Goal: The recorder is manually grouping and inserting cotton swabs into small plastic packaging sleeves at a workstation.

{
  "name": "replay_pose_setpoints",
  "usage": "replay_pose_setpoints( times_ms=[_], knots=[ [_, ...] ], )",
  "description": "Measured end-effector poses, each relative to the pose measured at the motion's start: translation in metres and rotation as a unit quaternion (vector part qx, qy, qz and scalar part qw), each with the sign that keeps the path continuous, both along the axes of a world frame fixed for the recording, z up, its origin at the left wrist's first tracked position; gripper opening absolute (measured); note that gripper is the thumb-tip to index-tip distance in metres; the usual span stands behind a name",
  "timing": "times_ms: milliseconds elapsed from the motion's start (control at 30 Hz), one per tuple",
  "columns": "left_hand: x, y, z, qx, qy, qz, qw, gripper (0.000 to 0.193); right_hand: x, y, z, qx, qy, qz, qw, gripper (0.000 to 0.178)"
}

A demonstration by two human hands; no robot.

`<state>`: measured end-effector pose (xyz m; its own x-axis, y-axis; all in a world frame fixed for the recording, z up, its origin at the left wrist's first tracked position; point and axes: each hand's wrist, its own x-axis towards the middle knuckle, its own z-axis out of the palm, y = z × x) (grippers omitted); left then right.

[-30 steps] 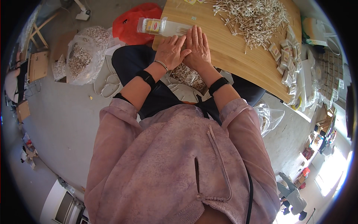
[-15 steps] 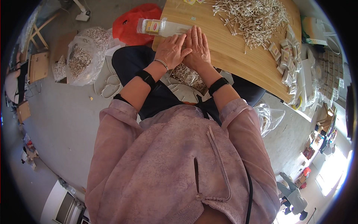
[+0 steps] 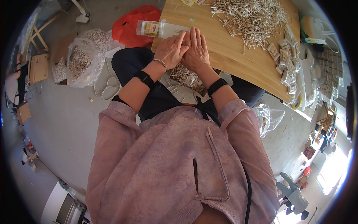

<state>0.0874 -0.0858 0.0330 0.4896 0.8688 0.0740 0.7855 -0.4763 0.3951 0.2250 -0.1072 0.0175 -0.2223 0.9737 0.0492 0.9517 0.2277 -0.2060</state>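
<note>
My left hand (image 3: pixel 170 49) and my right hand (image 3: pixel 197 49) lie side by side at the near edge of the wooden table (image 3: pixel 223 52), fingers stretched forward and lying flat. A few thin cotton swabs (image 3: pixel 180 31) show beside the left fingertips and in the gap between the hands; the palms hide the others. The left thumb touches or nearly touches the side of the right hand. Just left of the hands, a clear bag packed with swabs and a yellow label (image 3: pixel 151 28) rests on a white strip (image 3: pixel 169 29).
A big heap of loose swabs (image 3: pixel 257 22) covers the table's far right, with small filled packs (image 3: pixel 285 56) along its right edge. Below my hands stands a container of swabs (image 3: pixel 186 77). A red plastic bag (image 3: pixel 128 28) and large clear swab bags (image 3: pixel 80 61) lie to the left.
The left thumb has drawn back slightly from the right hand, and more of the swabs shows between the hands. The right hand has shifted slightly; the bag stays put.
</note>
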Motion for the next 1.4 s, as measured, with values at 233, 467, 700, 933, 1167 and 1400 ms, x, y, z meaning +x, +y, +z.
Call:
replay_pose_setpoints(
  times_ms=[233,467,700,933,1167,1400],
  knots=[
    [-0.006,0.018,-0.003,-0.074,-0.016,-0.036,0.996,0.054,0.001,0.0,0.006,0.006,0.012,0.008,1.0,0.087],
    [-0.002,0.02,0.002,-0.092,0.03,-0.031,0.995,0.053,0.002,0.0,0.003,0.018,0.017,0.016,1.0,0.092],
    [-0.001,0.021,0.002,-0.101,0.036,-0.021,0.994,0.05,0.002,-0.006,-0.001,0.023,0.021,0.023,0.999,0.092],
    [0.003,0.018,0.029,-0.134,0.02,0.007,0.991,0.046,0.002,-0.007,0.0,0.018,0.02,0.023,0.999,0.088],
    [0.001,0.007,-0.021,0.043,-0.304,0.06,0.95,0.051,-0.005,-0.008,0.0,0.04,0.031,0.017,0.999,0.079],
    [0.006,0.014,-0.023,-0.039,-0.386,0.049,0.92,0.045,-0.009,-0.011,0.007,0.015,0.002,0.003,1.0,0.08]
  ],
)
